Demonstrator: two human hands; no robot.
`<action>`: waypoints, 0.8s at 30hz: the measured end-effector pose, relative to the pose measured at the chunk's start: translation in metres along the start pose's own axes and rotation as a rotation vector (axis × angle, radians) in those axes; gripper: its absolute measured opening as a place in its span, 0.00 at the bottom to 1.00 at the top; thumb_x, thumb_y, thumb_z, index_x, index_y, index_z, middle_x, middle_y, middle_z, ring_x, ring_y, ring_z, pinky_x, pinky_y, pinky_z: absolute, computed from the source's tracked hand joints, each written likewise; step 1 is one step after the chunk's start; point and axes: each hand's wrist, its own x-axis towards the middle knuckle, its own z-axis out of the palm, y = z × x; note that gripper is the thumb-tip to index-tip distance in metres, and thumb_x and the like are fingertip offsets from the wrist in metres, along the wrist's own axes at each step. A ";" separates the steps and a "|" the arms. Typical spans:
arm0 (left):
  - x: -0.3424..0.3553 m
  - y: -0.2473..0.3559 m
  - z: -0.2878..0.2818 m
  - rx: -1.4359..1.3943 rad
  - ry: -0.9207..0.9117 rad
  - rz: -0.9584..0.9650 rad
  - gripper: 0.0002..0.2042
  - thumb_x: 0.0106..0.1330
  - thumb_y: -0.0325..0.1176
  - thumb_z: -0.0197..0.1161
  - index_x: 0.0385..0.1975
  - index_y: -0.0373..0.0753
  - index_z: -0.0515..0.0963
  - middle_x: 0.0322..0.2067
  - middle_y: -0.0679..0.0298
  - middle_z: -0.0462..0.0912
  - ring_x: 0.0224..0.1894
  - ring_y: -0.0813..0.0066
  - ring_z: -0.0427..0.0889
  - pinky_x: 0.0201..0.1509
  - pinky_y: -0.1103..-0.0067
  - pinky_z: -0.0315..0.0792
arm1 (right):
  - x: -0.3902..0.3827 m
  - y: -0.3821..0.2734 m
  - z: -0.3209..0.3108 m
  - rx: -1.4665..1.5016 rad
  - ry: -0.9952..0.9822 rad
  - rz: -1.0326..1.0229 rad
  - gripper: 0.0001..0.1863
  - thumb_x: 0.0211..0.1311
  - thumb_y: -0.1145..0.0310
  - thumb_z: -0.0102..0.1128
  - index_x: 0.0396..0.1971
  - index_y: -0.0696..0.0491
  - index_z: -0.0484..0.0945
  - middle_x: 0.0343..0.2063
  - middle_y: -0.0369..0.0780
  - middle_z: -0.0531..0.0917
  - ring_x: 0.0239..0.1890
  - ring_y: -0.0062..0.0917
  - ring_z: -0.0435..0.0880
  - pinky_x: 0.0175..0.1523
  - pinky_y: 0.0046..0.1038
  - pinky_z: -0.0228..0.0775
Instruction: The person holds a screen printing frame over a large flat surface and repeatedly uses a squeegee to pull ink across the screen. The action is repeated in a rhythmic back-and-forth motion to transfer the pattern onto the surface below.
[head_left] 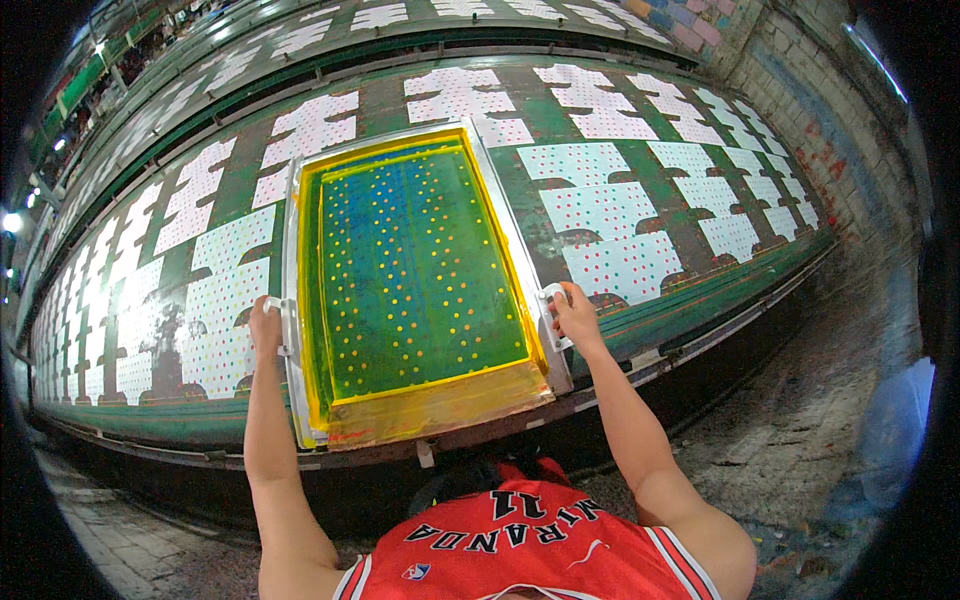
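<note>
A large screen printing frame lies across the near side of a long green table. Its mesh is green and blue with scattered yellow and orange dots, edged in yellow tape inside a metal rim. On the frame's left side, my left hand is closed around a white handle. My right hand grips the matching white handle on the right side. White cut fabric pieces with coloured dots lie on both sides of the frame. What lies under the frame is mostly hidden.
The green table stretches far left and right, with more dotted pieces in rows. Behind it runs another long table with similar pieces. A block wall stands at the right. A concrete floor lies along the table's near edge.
</note>
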 end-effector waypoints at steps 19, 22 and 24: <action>-0.067 0.234 0.026 -0.289 0.012 -0.019 0.19 0.66 0.29 0.57 0.57 0.34 0.76 0.38 0.51 0.84 0.34 0.65 0.83 0.40 0.69 0.75 | 0.094 0.022 -0.188 0.033 0.179 -0.257 0.15 0.70 0.72 0.51 0.54 0.58 0.76 0.30 0.40 0.86 0.21 0.21 0.81 0.27 0.29 0.73; -0.094 0.286 0.076 -0.220 0.015 0.011 0.20 0.63 0.32 0.62 0.55 0.35 0.76 0.46 0.44 0.84 0.46 0.51 0.85 0.51 0.64 0.76 | 0.122 0.048 -0.257 0.005 0.224 -0.234 0.15 0.70 0.73 0.51 0.53 0.58 0.77 0.30 0.40 0.85 0.21 0.20 0.80 0.25 0.27 0.72; -0.116 0.315 0.112 -0.178 0.074 0.114 0.20 0.62 0.32 0.64 0.55 0.36 0.76 0.46 0.44 0.84 0.51 0.47 0.83 0.56 0.64 0.74 | 0.139 0.065 -0.296 0.033 0.245 -0.188 0.14 0.70 0.73 0.51 0.52 0.58 0.78 0.30 0.40 0.85 0.20 0.20 0.80 0.24 0.26 0.71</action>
